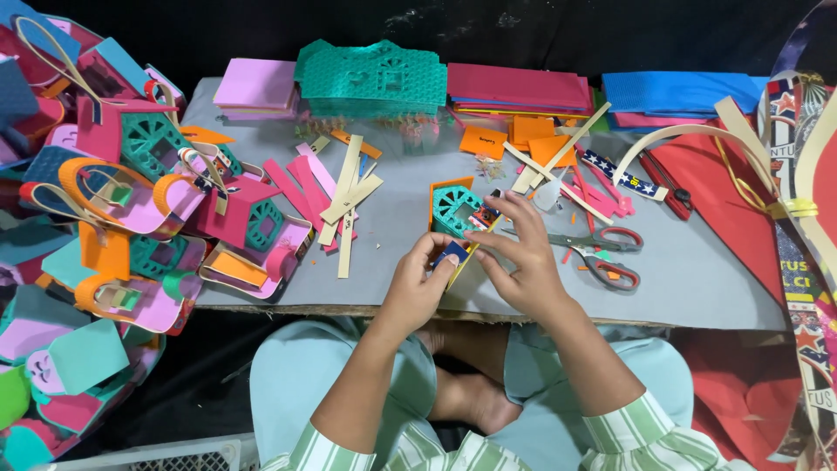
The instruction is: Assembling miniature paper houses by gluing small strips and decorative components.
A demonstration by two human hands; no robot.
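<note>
Fingers of both the left hand [417, 283] and right hand [514, 257] pinch a small foam house [460, 228], seemingly mid-assembly. Red-handled scissors [602, 253] lie at three o'clock; pressing the panels flush probably needs a steady grip.

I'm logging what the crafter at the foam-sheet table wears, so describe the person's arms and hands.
Both hands, the left hand and the right hand, are bare: no gloves, and no rings or watch that can be made out. The forearms are uncovered. The sleeves are pushed up toward the elbows, in pale green with white stripes. No markings show on the arms.
</note>
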